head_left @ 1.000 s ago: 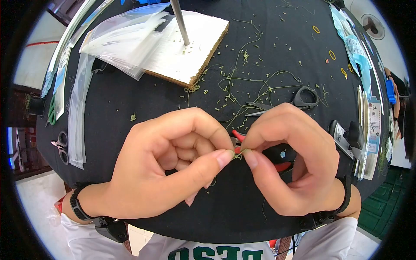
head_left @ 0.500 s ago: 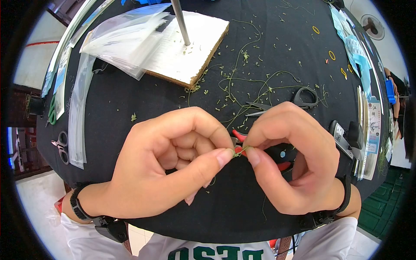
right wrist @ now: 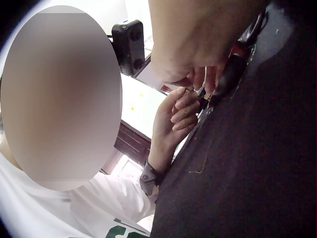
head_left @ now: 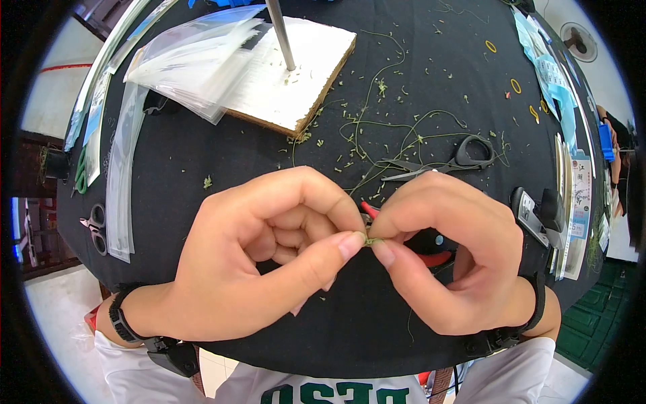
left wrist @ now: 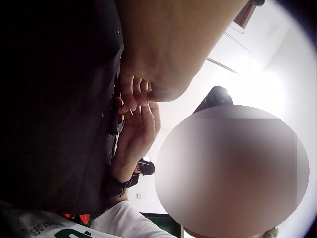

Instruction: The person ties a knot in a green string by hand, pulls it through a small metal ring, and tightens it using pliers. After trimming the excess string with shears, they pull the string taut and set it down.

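Both hands meet in the middle of the head view over the black cloth. Thumb and forefinger of the left hand pinch a thin green strand, its other fingers curled beneath. From the other side the right hand pinches the same strand between thumb and forefinger, its fingertips a short gap away. A small tangled bit of green shows in that gap; the rest is hidden by the fingertips. Behind the right hand lies a red-and-black tool, mostly covered. Just beyond that hand are black scissors with parted blades.
Loose green thread and clippings lie beyond the hands. A white-topped board bears a metal rod, with clear plastic sleeves overlapping it. A stapler and yellow rubber bands are at the right, small scissors at the left.
The right fingertips drew slightly away to the right, then came back left and lower. The right hand's knuckles have dropped, showing more of the scissors. The left hand hardly moved.
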### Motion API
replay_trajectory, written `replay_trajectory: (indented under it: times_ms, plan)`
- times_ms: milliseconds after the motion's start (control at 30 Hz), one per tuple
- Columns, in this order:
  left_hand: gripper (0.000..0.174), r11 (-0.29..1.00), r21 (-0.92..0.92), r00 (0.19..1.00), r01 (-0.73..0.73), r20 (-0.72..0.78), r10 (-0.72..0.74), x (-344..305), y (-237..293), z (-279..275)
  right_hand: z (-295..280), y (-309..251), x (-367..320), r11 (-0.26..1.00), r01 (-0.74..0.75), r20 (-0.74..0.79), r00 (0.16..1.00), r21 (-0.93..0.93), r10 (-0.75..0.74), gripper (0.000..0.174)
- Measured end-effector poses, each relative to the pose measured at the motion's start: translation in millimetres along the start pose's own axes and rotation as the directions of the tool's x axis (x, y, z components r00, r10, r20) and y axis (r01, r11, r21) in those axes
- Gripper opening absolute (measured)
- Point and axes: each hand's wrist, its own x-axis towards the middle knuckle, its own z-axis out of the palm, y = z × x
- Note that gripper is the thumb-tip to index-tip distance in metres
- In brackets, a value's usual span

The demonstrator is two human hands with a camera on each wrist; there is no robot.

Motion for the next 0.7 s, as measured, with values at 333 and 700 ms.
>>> replay_trajectory:
  times_ms: [333, 700]
  plan:
    - [0.012, 0.862, 0.349, 0.928, -0.368, 0.08, 0.364, -0.1, -11.8, -6.5, -0.6, -2.3, -1.0, 0.998, -0.063, 0.002, 0.998, 0.03, 0.063, 0.011]
    - [0.009, 0.869, 0.326, 0.925, -0.373, 0.064, 0.374, 0.4, -13.8, -6.4, -0.6, -1.1, -1.4, 0.999, -0.05, 0.015, 0.999, 0.011, 0.05, 0.012]
